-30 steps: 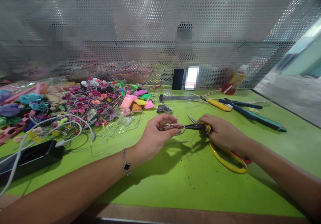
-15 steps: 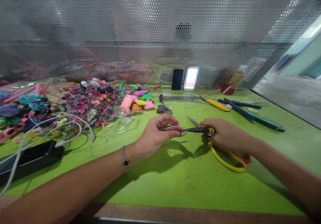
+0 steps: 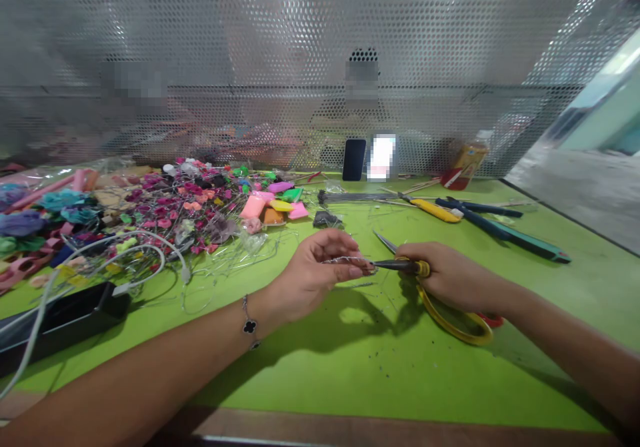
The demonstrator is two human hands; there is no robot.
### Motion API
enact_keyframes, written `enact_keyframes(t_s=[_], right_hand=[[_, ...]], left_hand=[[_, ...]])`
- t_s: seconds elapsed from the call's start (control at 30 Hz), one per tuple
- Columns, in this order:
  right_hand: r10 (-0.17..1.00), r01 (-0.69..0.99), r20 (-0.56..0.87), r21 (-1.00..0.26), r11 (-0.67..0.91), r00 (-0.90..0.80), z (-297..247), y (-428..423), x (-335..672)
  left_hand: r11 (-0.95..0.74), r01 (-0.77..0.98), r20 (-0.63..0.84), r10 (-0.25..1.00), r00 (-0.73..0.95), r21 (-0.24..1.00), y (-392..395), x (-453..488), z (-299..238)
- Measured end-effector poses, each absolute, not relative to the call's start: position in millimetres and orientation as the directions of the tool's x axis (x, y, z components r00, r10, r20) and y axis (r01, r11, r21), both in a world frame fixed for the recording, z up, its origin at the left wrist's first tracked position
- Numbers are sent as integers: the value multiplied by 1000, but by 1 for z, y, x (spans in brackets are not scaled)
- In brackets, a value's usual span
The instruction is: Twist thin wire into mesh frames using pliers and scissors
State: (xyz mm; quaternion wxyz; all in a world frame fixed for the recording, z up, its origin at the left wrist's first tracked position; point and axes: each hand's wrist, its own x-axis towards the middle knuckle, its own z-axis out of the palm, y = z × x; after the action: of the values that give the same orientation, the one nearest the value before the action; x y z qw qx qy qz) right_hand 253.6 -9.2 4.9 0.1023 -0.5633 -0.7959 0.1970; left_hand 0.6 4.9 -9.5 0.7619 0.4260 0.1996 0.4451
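Note:
My left hand (image 3: pixel 313 273) pinches a short piece of coiled thin wire (image 3: pixel 350 261) between thumb and fingers, just above the green table (image 3: pixel 350 367). My right hand (image 3: pixel 453 277) is closed round small yellow-handled pliers (image 3: pixel 400 266), whose dark jaws grip the right end of that wire. Under my right hand lie large scissors (image 3: pixel 450 320) with yellow and red handles, their blade tip pointing up-left. A bracelet with a black clover charm sits on my left wrist.
A heap of small coloured flowers on wires (image 3: pixel 170 210) and clay packets (image 3: pixel 273 207) fills the back left. A black box with white cable (image 3: pixel 60 313) is front left. Two phones (image 3: pixel 355 159) lean on the perforated screen (image 3: pixel 300 67). Yellow and blue tools (image 3: pixel 470 212) lie back right.
Both hands have drifted slightly right and down with the wire and pliers. The pliers' jaws stay on the wire's end.

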Motion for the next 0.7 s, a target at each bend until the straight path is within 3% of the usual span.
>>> enact_keyframes(t_s=[0.27, 0.4, 0.53, 0.7], right_hand=[[927, 860, -136, -439, 260, -350, 4, -6, 263], [929, 846, -37, -429, 317, -367, -5, 4, 278], [946, 911, 116, -257, 323, -302, -18, 21, 300], [982, 978, 66, -105, 181, -175, -29, 43, 335]], left_hand=[[139, -394, 113, 827, 551, 909, 11, -3, -17], [98, -294, 71, 854, 515, 951, 16, -3, -21], [295, -347, -110, 879, 465, 890, 19, -2, -23], [448, -417, -265, 865, 426, 791, 22, -1, -20]])
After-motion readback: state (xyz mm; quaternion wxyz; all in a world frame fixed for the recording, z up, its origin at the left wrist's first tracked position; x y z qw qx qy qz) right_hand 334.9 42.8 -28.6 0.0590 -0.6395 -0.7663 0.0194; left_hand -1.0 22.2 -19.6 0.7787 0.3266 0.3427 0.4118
